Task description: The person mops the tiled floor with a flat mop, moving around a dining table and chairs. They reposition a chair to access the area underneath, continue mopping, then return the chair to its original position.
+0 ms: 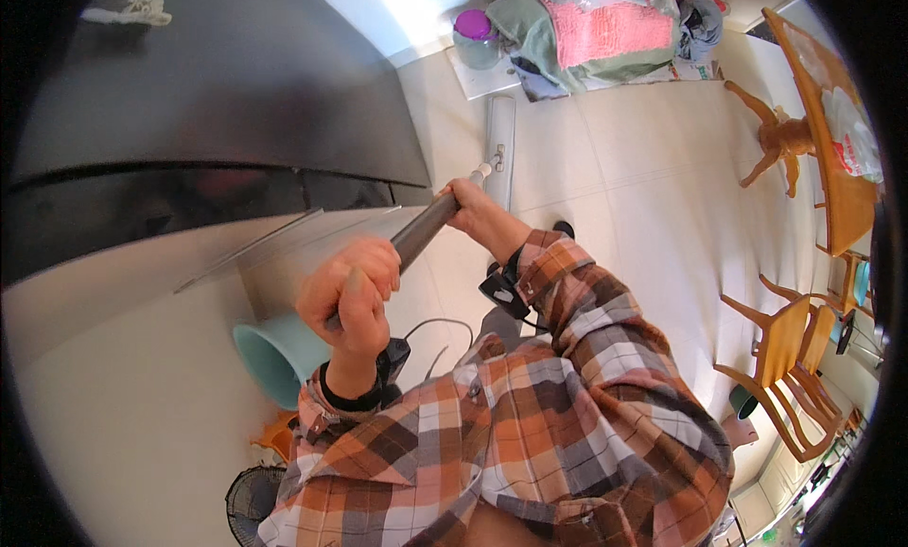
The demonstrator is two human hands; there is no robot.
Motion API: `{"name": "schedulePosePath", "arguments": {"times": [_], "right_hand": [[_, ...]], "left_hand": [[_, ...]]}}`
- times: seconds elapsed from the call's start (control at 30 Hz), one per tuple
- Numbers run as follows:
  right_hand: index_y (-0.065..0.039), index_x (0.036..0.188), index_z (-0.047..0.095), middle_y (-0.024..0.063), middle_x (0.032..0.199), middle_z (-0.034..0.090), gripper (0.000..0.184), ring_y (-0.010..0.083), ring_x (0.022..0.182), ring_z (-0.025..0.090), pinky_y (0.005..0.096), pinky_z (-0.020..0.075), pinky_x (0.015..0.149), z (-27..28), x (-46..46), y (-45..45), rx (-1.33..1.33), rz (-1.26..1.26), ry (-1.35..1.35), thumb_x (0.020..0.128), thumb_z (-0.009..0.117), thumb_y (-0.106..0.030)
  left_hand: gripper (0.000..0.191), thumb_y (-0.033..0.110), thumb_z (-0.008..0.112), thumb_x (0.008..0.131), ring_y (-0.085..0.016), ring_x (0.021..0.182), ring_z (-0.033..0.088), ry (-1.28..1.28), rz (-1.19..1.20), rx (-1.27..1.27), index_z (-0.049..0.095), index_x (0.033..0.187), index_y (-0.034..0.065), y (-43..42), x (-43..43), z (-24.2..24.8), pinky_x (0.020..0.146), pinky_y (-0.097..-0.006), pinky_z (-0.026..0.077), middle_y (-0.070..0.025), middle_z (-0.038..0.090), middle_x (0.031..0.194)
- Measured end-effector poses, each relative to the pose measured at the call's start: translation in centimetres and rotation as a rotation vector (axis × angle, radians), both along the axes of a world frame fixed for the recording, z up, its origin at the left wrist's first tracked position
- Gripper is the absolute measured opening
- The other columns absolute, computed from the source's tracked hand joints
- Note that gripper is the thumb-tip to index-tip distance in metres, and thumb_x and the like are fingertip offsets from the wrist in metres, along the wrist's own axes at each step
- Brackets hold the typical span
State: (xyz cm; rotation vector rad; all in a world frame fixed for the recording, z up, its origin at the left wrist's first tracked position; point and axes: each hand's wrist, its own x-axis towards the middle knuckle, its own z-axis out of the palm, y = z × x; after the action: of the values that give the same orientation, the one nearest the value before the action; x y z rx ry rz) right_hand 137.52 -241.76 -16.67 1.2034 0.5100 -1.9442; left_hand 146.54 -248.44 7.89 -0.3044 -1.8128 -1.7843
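Note:
A flat mop with a grey handle (424, 229) slants away from me over the pale tiled floor. My left hand (351, 288) is wrapped around the upper end of the handle, close to my body. Lower down, near the pale joint, my right hand (469, 205) grips the same handle. The long flat mop head (501, 132) lies on the tiles beyond my right hand, between a dark glossy cabinet and a covered pile by the wall. Both wrists wear black straps with small devices. Whatever pad is under the mop head is hidden.
The dark cabinet (248, 93) fills the upper left. A purple-lidded jar (477, 40) stands beside a pile under green and pink cloth (613, 33). At right are a wooden table (826, 157) and wooden chairs (784, 341). A light-green bin (273, 352) and black fan (254, 501) sit at lower left.

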Motion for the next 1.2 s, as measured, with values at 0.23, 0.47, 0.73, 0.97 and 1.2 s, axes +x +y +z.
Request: {"name": "schedulePosePath", "arguments": {"times": [0.23, 0.47, 0.73, 0.97, 1.2], "right_hand": [[0.0, 0.078, 0.042, 0.0124, 0.067, 0.045, 0.004, 0.0256, 0.061, 0.05, 0.0398, 0.0471, 0.058, -1.5, -0.3, 0.0, -0.115, -0.137, 0.099, 0.076, 0.041, -0.002], [0.001, 0.087, 0.039, 0.0131, 0.073, 0.043, 0.009, 0.0251, 0.062, 0.047, 0.0416, 0.0491, 0.061, -0.7, 1.8, -1.1, -0.013, -0.187, 0.046, 0.078, 0.036, 0.0], [-0.001, 0.077, 0.037, 0.014, 0.069, 0.044, 0.004, 0.025, 0.056, 0.047, 0.0396, 0.046, 0.052, -1.3, -0.9, 1.8, 0.066, -0.262, 0.049, 0.073, 0.039, 0.002], [0.002, 0.077, 0.041, 0.0147, 0.067, 0.045, 0.002, 0.0283, 0.056, 0.049, 0.0442, 0.0471, 0.051, -0.5, -5.9, 7.6, 0.102, -0.433, 0.131, 0.076, 0.041, 0.0], [-0.001, 0.075, 0.043, 0.0116, 0.061, 0.047, 0.011, 0.026, 0.053, 0.051, 0.0418, 0.0477, 0.05, -2.9, -11.5, 17.7, 0.194, -0.664, 0.261, 0.079, 0.049, -0.009]], "left_hand": [[0.026, 0.004, 0.039, 0.081, -0.015, 0.043, 0.039, -0.082, -0.143, -0.018, 0.036, 0.055, 0.0037, -0.3, -0.7, -0.4, 0.043, -0.0294, 0.034, -0.0073, 0.043, 0.05], [0.026, 0.006, 0.035, 0.081, -0.016, 0.045, 0.038, -0.089, -0.172, 0.062, 0.03, 0.056, 0.0076, -2.6, -0.5, 0.8, 0.049, -0.0317, 0.037, -0.0058, 0.038, 0.051], [0.025, 0.006, 0.038, 0.079, -0.017, 0.043, 0.04, -0.017, -0.146, 0.076, 0.033, 0.055, 0.0074, -0.8, -1.2, -0.3, 0.05, -0.0339, 0.04, -0.0059, 0.04, 0.05], [0.023, 0.002, 0.036, 0.075, -0.019, 0.046, 0.044, -0.011, -0.266, 0.066, 0.032, 0.053, 0.0062, 2.2, -5.1, -1.4, 0.054, -0.0374, 0.045, -0.0076, 0.043, 0.051], [0.017, 0.003, 0.037, 0.076, -0.021, 0.054, 0.051, 0.006, -0.476, -0.112, 0.046, 0.061, -0.0009, 9.1, -10.1, -4.6, 0.069, -0.0432, 0.048, -0.0109, 0.05, 0.06]]}}
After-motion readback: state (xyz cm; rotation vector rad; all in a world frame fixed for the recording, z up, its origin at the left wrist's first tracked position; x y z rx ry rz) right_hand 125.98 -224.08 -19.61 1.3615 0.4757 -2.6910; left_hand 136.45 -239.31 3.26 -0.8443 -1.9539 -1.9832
